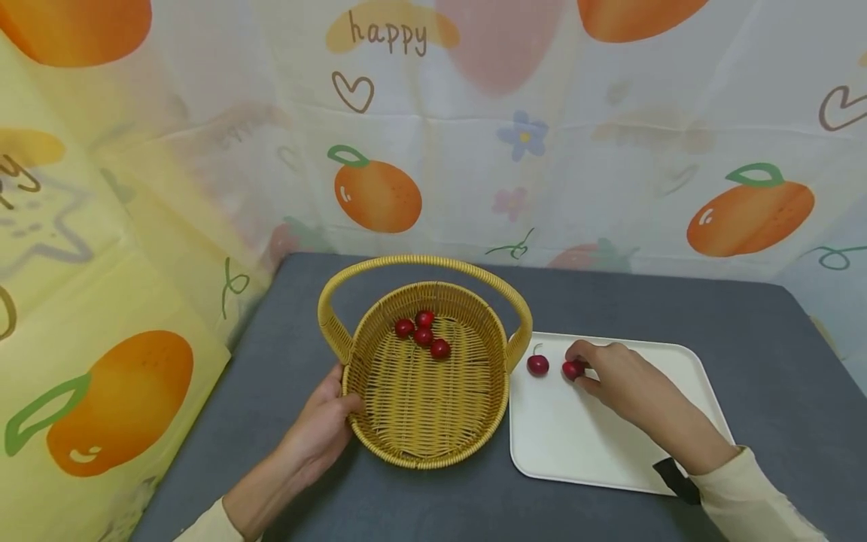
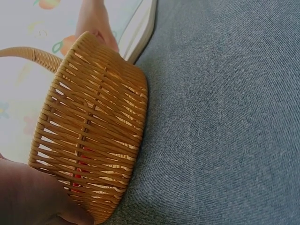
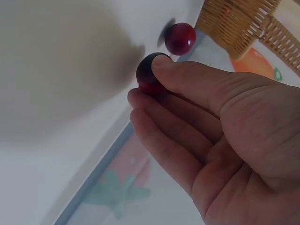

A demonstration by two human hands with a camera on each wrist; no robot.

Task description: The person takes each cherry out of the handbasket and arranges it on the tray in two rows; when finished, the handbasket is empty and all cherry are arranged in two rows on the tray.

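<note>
Right side: we are pinching a dark red cherry between the thumb and fingertips of the right hand, at the left part of the white tray. Whether the fruit is touching the tray surface, we are not managing to tell. A second cherry, stem showing, is lying on the tray just beside the held one, on the basket side.

Left side: we are gripping the left rim of the woven basket with the left hand, thumb lying over the rim. Four cherries are sitting in a cluster inside, toward the far wall. The basket appears to be standing on the grey bench, next to the tray's left edge.

Handling notes (our judgement): we should be pressing lightly and evenly across the fruit's widest part, since smooth round skin is likely to slip out or bruise under a hard squeeze. We should be lifting straight up rather than dragging, and minding the neighbouring cherry, which could be rolling off at a nudge. On the left, we should be holding the rim firmly without pulling, so that the basket is not tipping and its loose fruit is not shifting.
</note>
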